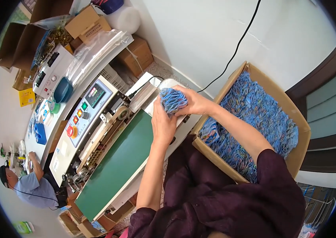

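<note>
Head view shows both hands meeting over the near end of the sealer's green belt (114, 162). The right hand (195, 104) is curled around a blue bundle (172, 99), fingers wrapped over its top and far side. The left hand (163, 123) comes up beneath it with fingers mostly straight and pressed flat against the bundle's underside and near side; whether its thumb grips anything I cannot tell.

The bundle is held in the air above the belt's end, not resting on it. A box (295, 115) at the person's right, touching the lap, is full nearly to its rim with the same blue knitted pieces, so by my reading most of the stock is unhandled. The belt itself carries nothing along its whole visible length, and no finished pieces show at its far end, which suggests the work is early or between pieces.

Beside the belt, the control panel (85, 112) shows coloured buttons. Another person (29, 186) sits at the lower left, well apart.
</note>
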A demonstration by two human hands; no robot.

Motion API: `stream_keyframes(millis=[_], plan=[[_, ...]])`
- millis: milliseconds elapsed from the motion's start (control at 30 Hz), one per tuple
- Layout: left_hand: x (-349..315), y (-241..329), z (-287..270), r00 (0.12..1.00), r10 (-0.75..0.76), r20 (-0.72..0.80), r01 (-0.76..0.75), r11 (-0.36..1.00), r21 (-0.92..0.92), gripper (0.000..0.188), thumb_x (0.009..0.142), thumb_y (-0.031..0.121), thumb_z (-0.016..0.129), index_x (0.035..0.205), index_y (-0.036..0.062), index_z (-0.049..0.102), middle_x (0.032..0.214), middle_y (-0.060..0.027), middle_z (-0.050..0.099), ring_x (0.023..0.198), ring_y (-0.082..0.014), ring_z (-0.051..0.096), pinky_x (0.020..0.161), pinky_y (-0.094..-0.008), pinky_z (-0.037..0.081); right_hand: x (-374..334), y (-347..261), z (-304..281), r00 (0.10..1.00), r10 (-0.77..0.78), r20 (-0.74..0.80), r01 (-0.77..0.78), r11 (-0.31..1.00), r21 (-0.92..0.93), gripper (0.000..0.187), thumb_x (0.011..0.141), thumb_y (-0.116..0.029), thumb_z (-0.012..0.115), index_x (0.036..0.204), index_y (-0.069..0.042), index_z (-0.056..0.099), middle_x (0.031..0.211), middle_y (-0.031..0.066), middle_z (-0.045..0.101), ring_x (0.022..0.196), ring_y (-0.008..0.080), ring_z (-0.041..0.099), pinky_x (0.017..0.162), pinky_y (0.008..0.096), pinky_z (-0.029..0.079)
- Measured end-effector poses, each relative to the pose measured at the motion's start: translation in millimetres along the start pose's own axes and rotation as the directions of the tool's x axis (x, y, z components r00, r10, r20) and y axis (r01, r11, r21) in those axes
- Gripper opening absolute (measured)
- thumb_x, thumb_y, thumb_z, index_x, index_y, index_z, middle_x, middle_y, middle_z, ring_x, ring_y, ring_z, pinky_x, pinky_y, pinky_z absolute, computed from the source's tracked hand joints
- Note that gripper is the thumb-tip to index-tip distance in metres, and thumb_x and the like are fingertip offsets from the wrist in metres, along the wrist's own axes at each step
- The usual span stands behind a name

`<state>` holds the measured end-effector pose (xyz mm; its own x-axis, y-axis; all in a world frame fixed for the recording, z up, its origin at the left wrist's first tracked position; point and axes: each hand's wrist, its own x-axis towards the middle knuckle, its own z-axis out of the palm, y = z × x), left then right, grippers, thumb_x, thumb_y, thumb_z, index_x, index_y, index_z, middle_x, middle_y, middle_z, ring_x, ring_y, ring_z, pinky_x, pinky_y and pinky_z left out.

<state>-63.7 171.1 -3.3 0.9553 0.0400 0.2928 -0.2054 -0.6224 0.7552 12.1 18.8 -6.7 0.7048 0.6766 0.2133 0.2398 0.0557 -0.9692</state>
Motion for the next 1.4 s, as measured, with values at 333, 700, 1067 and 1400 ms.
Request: stream_keyframes(millis=[333,700,1067,1400], plan=[[-4.7,-1.0,-39.5,0.99,0.054,0.13,-0.036,0.989,-0.141,0.077,0.06,0.008,0.08,0.126,0.0015,0.041,0.132,-0.0153,0.043,0.124,-0.0311,0.041,0.103,-0.037,0.034,-14.0,-18.5,14.0,0.992,0.108,-0.071,-0.092,0.976,0.198,0.055,0.065,-0.007,0.08,0.114,-0.001,0.055,0.106,0.0053,0.062,0.094,0.0112,0.056,0.083,0.0278,0.047],[-90.9,20.8,-70.3,0.922,-0.235,0.308,0.381,0.406,-0.831,0.069,0.058,0.007,0.083,0.119,0.0038,0.052,0.109,-0.0037,0.059,0.102,-0.0166,0.057,0.091,-0.0309,0.044,-18.2,-88.0,72.1,0.847,0.231,0.479,-0.305,0.949,0.082,0.055,0.064,-0.01,0.077,0.113,0.001,0.053,0.102,0.0073,0.063,0.091,0.0136,0.058,0.083,0.0282,0.047],[-145.7,14.1,-96.6,0.897,-0.441,-0.037,0.096,0.275,-0.957,0.035,0.076,0.007,0.067,0.109,0.0027,0.055,0.101,-0.0043,0.061,0.091,-0.0144,0.059,0.082,-0.028,0.046,-35.2,-100.1,148.5,0.993,0.07,0.098,-0.022,0.905,-0.425,0.071,0.058,-0.032,0.083,0.111,0.0,0.048,0.112,0.0133,0.05,0.103,0.0231,0.052,0.081,0.0342,0.046],[-169.5,4.7,-104.2,0.911,-0.412,-0.015,0.114,0.287,-0.951,0.049,0.077,0.012,0.068,0.12,0.0026,0.047,0.111,-0.0067,0.057,0.102,-0.018,0.056,0.091,-0.0334,0.044,-71.3,-67.2,205.7,0.944,0.165,-0.286,-0.075,0.95,0.302,0.016,0.081,-0.006,0.067,0.093,0.0,0.059,0.094,0.0009,0.058,0.086,0.0064,0.053,0.077,0.0221,0.043]])
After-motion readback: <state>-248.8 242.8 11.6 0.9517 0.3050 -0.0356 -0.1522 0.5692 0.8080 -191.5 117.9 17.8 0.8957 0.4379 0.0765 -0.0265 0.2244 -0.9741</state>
